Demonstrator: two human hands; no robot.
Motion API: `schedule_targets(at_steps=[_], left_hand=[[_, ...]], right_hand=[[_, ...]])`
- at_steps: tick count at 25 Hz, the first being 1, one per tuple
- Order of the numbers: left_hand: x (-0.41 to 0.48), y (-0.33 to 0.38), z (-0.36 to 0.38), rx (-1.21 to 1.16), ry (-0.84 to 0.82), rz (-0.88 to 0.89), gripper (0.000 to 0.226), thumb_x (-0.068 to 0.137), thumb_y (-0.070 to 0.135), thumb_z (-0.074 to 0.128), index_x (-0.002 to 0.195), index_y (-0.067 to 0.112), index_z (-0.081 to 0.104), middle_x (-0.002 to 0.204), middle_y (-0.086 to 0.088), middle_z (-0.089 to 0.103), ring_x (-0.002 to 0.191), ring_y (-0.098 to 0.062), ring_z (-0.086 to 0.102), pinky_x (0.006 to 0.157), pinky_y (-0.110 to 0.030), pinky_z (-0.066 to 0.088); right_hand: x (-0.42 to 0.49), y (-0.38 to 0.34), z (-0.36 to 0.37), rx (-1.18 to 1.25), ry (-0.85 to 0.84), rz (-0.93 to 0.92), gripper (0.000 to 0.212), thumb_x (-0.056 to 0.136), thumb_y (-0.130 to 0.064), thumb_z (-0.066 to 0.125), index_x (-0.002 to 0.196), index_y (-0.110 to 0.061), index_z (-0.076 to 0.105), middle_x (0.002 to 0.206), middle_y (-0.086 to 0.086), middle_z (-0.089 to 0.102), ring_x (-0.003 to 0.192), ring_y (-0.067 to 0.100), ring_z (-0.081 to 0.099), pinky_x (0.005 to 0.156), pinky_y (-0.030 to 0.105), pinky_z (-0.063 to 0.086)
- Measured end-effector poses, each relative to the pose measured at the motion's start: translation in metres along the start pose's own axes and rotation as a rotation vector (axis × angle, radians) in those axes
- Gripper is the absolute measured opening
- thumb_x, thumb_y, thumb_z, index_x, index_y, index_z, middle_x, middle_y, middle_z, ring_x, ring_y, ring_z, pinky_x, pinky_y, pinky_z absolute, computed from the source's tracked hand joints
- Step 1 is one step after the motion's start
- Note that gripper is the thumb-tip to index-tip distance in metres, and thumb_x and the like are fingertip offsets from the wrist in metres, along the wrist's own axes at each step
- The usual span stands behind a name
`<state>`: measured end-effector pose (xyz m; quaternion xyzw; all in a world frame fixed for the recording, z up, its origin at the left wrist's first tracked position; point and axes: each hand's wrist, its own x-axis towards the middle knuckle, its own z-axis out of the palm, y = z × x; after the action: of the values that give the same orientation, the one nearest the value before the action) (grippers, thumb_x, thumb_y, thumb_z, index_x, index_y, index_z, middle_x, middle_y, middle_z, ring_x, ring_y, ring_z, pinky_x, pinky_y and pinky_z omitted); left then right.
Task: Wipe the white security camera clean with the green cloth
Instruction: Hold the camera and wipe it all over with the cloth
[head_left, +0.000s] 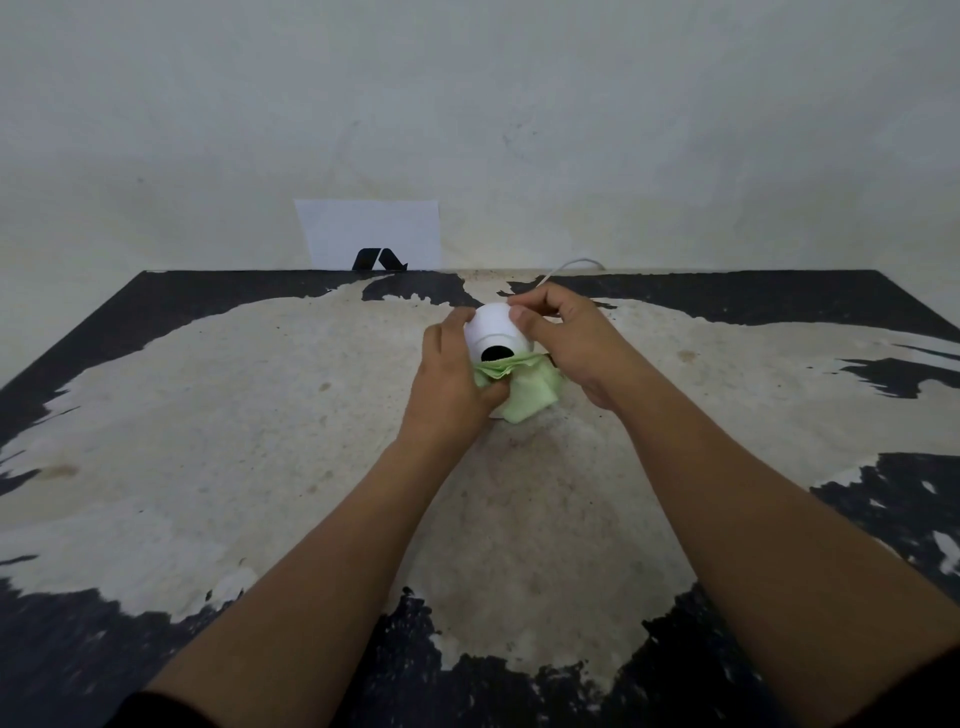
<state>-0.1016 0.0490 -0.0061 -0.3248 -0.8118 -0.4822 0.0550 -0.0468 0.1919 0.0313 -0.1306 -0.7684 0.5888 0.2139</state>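
The white security camera (493, 327) is a round ball with a black lens facing me, held above the middle of the table. My right hand (566, 338) grips its right side and top with fingers and thumb. The green cloth (524, 387) is bunched under the lens, hanging down below the camera. My left hand (449, 384) holds the cloth against the camera's left and lower side, thumb pinching the fabric. The camera's base is hidden behind the cloth and my hands.
A worn table (260, 415) with black paint peeled to pale patches stands against a pale wall. A white card (371, 234) with a black logo leans on the wall at the back. A white cable (569, 267) runs behind my right hand.
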Motion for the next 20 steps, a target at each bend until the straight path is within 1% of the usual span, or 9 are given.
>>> schedule_targets(at_steps=[3, 5, 7, 9, 11, 13, 16, 18, 20], left_hand=[[0.001, -0.007, -0.007, -0.035, -0.022, 0.008, 0.064, 0.074, 0.017, 0.068, 0.132, 0.023, 0.040, 0.124, -0.009, 0.050, 0.100, -0.018, 0.051, 0.077, -0.029, 0.040], [0.004, -0.013, -0.014, -0.063, -0.051, -0.004, 0.053, 0.079, 0.017, 0.065, 0.127, 0.027, 0.045, 0.121, -0.006, 0.055, 0.102, -0.021, 0.056, 0.079, -0.030, 0.045], [0.007, -0.017, -0.022, -0.101, -0.089, -0.008, 0.042, 0.081, 0.022, 0.065, 0.119, 0.030, 0.049, 0.116, 0.002, 0.059, 0.097, -0.018, 0.059, 0.077, -0.030, 0.048], [0.010, -0.016, -0.024, -0.141, -0.095, -0.005, 0.036, 0.081, 0.029, 0.065, 0.114, 0.033, 0.051, 0.109, 0.008, 0.059, 0.090, -0.011, 0.059, 0.071, -0.025, 0.049], [0.011, -0.010, -0.019, -0.166, -0.073, -0.033, 0.036, 0.079, 0.038, 0.066, 0.109, 0.037, 0.047, 0.108, 0.008, 0.056, 0.084, -0.004, 0.058, 0.064, -0.022, 0.047], [0.010, -0.004, -0.012, -0.151, -0.058, -0.059, 0.046, 0.073, 0.043, 0.069, 0.109, 0.034, 0.043, 0.110, 0.002, 0.052, 0.086, -0.010, 0.058, 0.063, -0.025, 0.049], [0.010, -0.004, -0.011, -0.097, -0.057, -0.033, 0.047, 0.074, 0.031, 0.068, 0.114, 0.025, 0.045, 0.115, -0.005, 0.052, 0.091, -0.020, 0.058, 0.070, -0.035, 0.053], [0.011, -0.006, -0.019, -0.136, -0.068, -0.037, 0.035, 0.079, 0.025, 0.064, 0.111, 0.026, 0.049, 0.115, -0.006, 0.057, 0.089, -0.017, 0.059, 0.070, -0.034, 0.054], [0.011, -0.008, -0.027, -0.193, -0.054, -0.050, 0.015, 0.084, 0.026, 0.059, 0.099, 0.028, 0.055, 0.103, 0.000, 0.063, 0.087, -0.017, 0.060, 0.074, -0.040, 0.055]], right_hand=[[0.000, 0.001, 0.000, 0.021, -0.014, 0.017, 0.009, 0.090, -0.029, 0.061, 0.096, -0.029, 0.067, 0.101, -0.009, 0.062, 0.096, 0.012, 0.059, 0.077, 0.035, 0.054], [0.001, 0.001, -0.001, 0.007, -0.026, 0.026, 0.009, 0.090, -0.030, 0.060, 0.096, -0.030, 0.067, 0.103, -0.009, 0.062, 0.100, 0.015, 0.059, 0.081, 0.039, 0.054], [0.001, 0.001, -0.001, -0.001, -0.024, 0.020, 0.009, 0.090, -0.030, 0.060, 0.096, -0.032, 0.067, 0.103, -0.011, 0.062, 0.098, 0.012, 0.059, 0.082, 0.037, 0.053], [0.001, 0.001, -0.001, 0.015, -0.025, 0.016, 0.009, 0.090, -0.029, 0.060, 0.096, -0.031, 0.067, 0.103, -0.010, 0.062, 0.094, 0.011, 0.059, 0.076, 0.031, 0.051], [0.000, 0.001, 0.000, 0.042, -0.030, 0.030, 0.010, 0.091, -0.029, 0.060, 0.098, -0.029, 0.067, 0.104, -0.008, 0.063, 0.092, 0.014, 0.061, 0.074, 0.031, 0.053], [-0.001, 0.001, 0.000, 0.021, -0.029, 0.033, 0.011, 0.091, -0.030, 0.059, 0.099, -0.030, 0.067, 0.105, -0.009, 0.063, 0.095, 0.015, 0.061, 0.077, 0.033, 0.055], [-0.002, 0.002, 0.000, 0.034, -0.031, 0.044, 0.012, 0.091, -0.032, 0.058, 0.100, -0.031, 0.066, 0.107, -0.011, 0.061, 0.096, 0.015, 0.062, 0.071, 0.033, 0.059], [-0.002, 0.001, 0.001, 0.040, -0.031, 0.043, 0.010, 0.091, -0.031, 0.059, 0.098, -0.032, 0.067, 0.106, -0.012, 0.061, 0.093, 0.012, 0.062, 0.065, 0.026, 0.057], [-0.002, 0.001, 0.002, 0.053, -0.043, 0.051, 0.010, 0.091, -0.030, 0.059, 0.097, -0.032, 0.066, 0.106, -0.012, 0.061, 0.093, 0.009, 0.062, 0.061, 0.021, 0.055]])
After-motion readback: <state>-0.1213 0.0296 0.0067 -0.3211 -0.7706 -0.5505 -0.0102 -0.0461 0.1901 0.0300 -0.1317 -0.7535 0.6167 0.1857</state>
